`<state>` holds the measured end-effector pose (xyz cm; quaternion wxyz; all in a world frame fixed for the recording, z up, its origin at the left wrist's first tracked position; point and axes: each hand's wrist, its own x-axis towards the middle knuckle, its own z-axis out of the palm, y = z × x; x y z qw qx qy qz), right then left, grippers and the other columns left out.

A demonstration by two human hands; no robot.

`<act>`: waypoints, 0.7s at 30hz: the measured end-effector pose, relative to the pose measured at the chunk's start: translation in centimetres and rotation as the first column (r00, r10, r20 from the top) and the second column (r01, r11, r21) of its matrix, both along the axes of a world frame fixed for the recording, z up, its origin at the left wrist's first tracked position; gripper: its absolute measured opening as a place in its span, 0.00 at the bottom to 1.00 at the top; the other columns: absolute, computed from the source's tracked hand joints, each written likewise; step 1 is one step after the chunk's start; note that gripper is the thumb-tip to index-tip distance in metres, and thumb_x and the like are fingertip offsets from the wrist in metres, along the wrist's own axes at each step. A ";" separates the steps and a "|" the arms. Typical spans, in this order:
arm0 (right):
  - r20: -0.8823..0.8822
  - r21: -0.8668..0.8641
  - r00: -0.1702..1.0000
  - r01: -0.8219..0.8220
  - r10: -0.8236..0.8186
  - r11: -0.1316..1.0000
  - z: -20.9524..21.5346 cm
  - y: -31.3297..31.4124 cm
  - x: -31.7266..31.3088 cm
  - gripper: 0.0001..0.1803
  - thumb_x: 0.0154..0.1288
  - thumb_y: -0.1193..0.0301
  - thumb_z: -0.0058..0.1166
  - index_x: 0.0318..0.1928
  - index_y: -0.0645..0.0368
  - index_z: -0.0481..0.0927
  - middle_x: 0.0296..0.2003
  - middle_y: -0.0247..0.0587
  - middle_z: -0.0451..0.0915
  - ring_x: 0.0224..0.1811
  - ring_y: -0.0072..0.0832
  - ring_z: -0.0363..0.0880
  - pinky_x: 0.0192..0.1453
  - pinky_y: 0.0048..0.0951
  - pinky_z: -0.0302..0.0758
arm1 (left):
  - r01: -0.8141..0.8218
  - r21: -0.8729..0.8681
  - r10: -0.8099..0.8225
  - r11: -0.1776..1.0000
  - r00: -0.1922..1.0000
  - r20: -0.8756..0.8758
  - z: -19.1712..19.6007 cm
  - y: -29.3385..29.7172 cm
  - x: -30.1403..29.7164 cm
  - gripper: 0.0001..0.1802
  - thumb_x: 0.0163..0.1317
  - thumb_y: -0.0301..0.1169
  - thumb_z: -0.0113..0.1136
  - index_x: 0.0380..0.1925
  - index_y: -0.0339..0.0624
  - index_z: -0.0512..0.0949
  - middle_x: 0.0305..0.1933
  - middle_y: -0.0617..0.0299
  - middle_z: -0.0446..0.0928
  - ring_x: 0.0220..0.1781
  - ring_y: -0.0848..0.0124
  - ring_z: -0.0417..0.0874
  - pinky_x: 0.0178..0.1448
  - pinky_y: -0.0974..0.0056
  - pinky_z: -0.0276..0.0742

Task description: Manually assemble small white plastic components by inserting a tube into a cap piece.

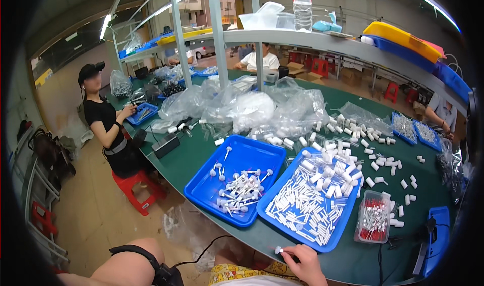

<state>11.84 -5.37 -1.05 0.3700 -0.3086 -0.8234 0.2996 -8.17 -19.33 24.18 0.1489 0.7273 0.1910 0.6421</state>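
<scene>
White-tipped swab (279, 249) pinched in your right hand (306, 264), below table edge (242, 235), just under blue tray (337, 235). Thin stem: slip likely drops it floorward. Left hand out of view.

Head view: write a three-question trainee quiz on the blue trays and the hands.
1. True or false: the right hand pinches a small white-tipped stick.
2. Which tray lies nearer the clear box of red-tipped sticks: A) the tray of white tubes B) the tray of white-headed sticks?
3. Fill in: the tabletop is dark ____.

Key: 1 true; 2 A; 3 green.
</scene>
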 end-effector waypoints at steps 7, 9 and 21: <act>-0.109 -0.016 0.994 0.014 -0.016 1.000 1.1 -0.6 0.0 0.04 0.56 0.78 0.58 0.34 0.64 0.78 0.26 0.48 0.75 0.27 0.42 0.74 0.31 0.33 0.70 | -0.010 0.019 0.010 1.000 1.000 0.025 0.1 0.9 -0.7 0.34 0.64 0.58 0.39 0.56 0.41 0.61 0.41 0.55 0.74 0.43 0.57 0.77 0.44 0.55 0.74; -0.091 -0.011 0.995 0.042 -0.042 0.999 1.1 -0.6 0.1 0.04 0.56 0.78 0.58 0.34 0.63 0.78 0.25 0.47 0.75 0.27 0.42 0.74 0.30 0.33 0.70 | 0.003 0.036 -0.005 0.999 1.000 0.029 -0.1 1.0 -1.0 0.33 0.64 0.57 0.39 0.56 0.41 0.61 0.41 0.55 0.74 0.43 0.57 0.77 0.44 0.55 0.74; -0.075 -0.042 0.997 0.023 -0.026 0.999 1.2 -0.5 -0.6 0.05 0.55 0.80 0.59 0.34 0.64 0.78 0.25 0.47 0.75 0.26 0.41 0.74 0.30 0.32 0.70 | -0.079 0.056 0.078 0.995 0.997 0.011 0.2 -0.4 -1.9 0.30 0.64 0.54 0.43 0.54 0.40 0.61 0.39 0.54 0.74 0.42 0.58 0.77 0.43 0.56 0.75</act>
